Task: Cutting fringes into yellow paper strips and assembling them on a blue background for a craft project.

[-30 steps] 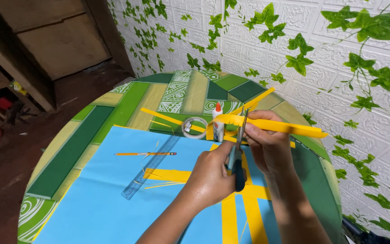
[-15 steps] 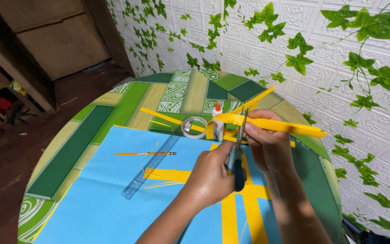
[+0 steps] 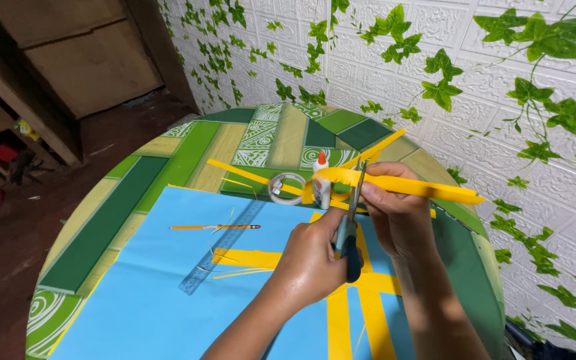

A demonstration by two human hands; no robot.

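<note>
Scissors [image 3: 351,230] with dark blue-green handles sit closed in the grip of the left hand [image 3: 311,260], thin metal blades pointing up into a folded yellow paper strip [image 3: 395,185]. The right hand [image 3: 398,213] is curled shut around that strip, pinching it above the far right part of the round table [image 3: 95,227], whose cloth shows green, cream and patterned patches like woven bands. The strip is stiff and glossy, looped back at its left end and running flat and long toward the table's right edge.

A large matte light-blue sheet [image 3: 161,300] covers the near half of the table, with flat yellow strips [image 3: 351,307] laid across it in a cross near the near right edge. On the sheet lie a clear plastic ruler [image 3: 225,245], set slantwise, and a slim orange pencil [image 3: 215,227] just beside it. Past the sheet's far edge stand a small white glue bottle [image 3: 321,180] with a red tip and a ring of clear tape [image 3: 285,188], near the table's middle.
</note>
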